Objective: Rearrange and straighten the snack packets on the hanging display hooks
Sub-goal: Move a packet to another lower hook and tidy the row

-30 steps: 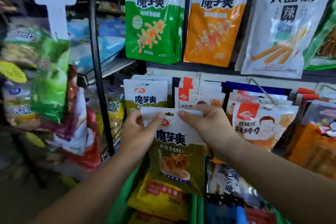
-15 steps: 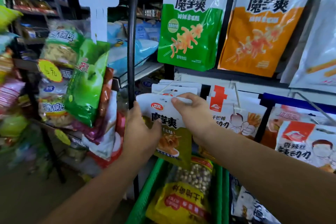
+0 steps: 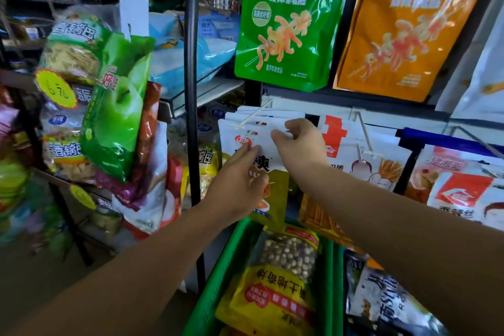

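Both hands are working one white-topped packet (image 3: 255, 142): right hand (image 3: 298, 146) pinching its top, left hand (image 3: 240, 185) pressing flat just below those fingers (image 3: 278, 135).

Down below you've got a green basket (image 3: 218, 275) with a yellow bag of beans (image 3: 275, 289) lying in it. A black upright pole (image 3: 191, 84) stands left of it, with a round yellow price sticker (image 3: 56, 91) further left.

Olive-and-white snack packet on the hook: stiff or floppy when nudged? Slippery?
The olive-and-white snack packet probably flexes: it is a thin, flat pouch. It likely swings if pushed, since it hangs from the hook. Its glossy film may slip, which could be why the left hand and right hand both steady it.
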Tool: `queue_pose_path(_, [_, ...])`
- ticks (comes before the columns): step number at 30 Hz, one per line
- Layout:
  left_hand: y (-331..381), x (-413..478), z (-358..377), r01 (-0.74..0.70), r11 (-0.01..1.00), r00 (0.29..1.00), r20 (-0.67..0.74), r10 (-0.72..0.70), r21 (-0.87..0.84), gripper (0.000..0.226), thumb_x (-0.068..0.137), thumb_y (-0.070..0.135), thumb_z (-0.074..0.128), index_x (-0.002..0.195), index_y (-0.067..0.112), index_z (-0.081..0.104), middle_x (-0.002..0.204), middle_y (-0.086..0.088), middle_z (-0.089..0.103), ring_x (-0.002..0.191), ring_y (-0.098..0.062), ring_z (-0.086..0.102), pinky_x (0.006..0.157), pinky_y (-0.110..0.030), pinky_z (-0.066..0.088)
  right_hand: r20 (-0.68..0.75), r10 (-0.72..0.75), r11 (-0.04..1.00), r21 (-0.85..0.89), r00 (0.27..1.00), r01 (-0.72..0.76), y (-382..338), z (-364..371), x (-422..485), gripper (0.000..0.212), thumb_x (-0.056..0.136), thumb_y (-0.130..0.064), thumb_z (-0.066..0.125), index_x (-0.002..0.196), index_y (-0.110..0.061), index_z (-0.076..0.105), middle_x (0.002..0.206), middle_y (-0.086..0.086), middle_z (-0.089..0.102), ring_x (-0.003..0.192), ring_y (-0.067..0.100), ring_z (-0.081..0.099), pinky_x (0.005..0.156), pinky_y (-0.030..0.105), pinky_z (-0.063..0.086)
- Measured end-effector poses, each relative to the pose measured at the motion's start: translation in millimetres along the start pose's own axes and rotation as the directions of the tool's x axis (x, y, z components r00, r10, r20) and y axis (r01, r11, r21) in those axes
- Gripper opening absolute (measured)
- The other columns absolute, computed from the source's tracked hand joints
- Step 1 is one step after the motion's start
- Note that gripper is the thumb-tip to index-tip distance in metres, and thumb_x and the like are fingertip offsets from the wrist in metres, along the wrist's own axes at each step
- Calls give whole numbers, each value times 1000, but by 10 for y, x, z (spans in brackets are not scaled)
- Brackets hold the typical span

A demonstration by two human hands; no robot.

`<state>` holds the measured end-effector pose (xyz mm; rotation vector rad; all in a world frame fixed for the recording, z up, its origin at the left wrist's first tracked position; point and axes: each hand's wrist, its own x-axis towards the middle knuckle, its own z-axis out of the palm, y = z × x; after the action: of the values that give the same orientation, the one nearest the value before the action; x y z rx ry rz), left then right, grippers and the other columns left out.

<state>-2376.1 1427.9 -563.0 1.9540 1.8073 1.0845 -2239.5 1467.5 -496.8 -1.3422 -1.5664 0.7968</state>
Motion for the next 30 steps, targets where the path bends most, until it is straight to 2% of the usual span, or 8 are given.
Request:
queue_pose_path(2, [5,89,82,-15,1000,1000,21,15,6,64,104,35,54,161,25,29,172,2,17,159,-12,12,121,-24,19,-9,-138,985,-109,990,136,101,-109,-75,50,104,-29,60,150,-17,47,147,2,57,131,21,55,96,25,40])
queue_pose_path(4, [46,146,160,-31,1000,998,47,31,-3,61,104,35,52,160,23,32,171,0,23,158,-15,18,125,-37,27,7,-231,963,-143,973,229,174,-229,-229,51,103,-29,62,151,-19,47,154,0,52,141,18,47,105,23,36])
queue_pose_path(6, [124,149,233,-7,1000,997,72,9,-26,58,102,35,52,157,23,39,166,-2,36,154,-19,31,122,-42,34,47,-244,961,-126,969,248,235,-378,-386,39,102,-29,63,140,-20,59,138,-3,63,129,14,57,107,28,47])
queue_pose_path(10, [383,7,396,23,996,997,76,-17,-81,48,94,33,63,139,15,60,132,-7,67,122,-24,63,103,-45,53,163,-209,946,-217,964,242,441,-812,-663,13,97,-25,67,103,-19,77,94,-8,75,90,7,69,80,27,57])
queue_pose_path(15, [905,-262,755,-45,990,987,148,65,-136,34,94,19,68,128,17,69,106,5,71,102,-15,69,93,-36,58,229,-55,918,-372,972,140,829,-1594,-988,30,97,-30,67,79,-8,75,70,8,70,58,17,61,58,35,48])
queue_pose_path(20, [1575,-450,1182,-89,965,962,229,147,-247,32,96,19,69,128,17,69,111,7,70,106,-10,67,89,-21,49,113,0,907,-419,994,48,1163,-2302,-1129,25,98,-32,67,79,-20,77,68,-3,69,59,8,58,59,28,47])
queue_pose_path(24, [1801,-482,1507,-81,955,953,257,157,-284,10,95,20,69,104,23,73,97,10,75,91,-7,69,82,-26,53,-40,-62,915,-401,997,41,1370,-2726,-1165,26,97,-34,67,81,-15,77,80,4,74,76,20,70,73,42,58])
queue_pose_path(30, [1917,-572,1752,-49,970,916,377,140,-239,44,96,14,67,119,50,59,115,18,67,105,0,64,87,-17,48,-290,45,983,-155,956,-94,1829,-3070,-1259,19,97,-31,71,112,-20,75,97,-8,75,90,6,69,79,31,58])
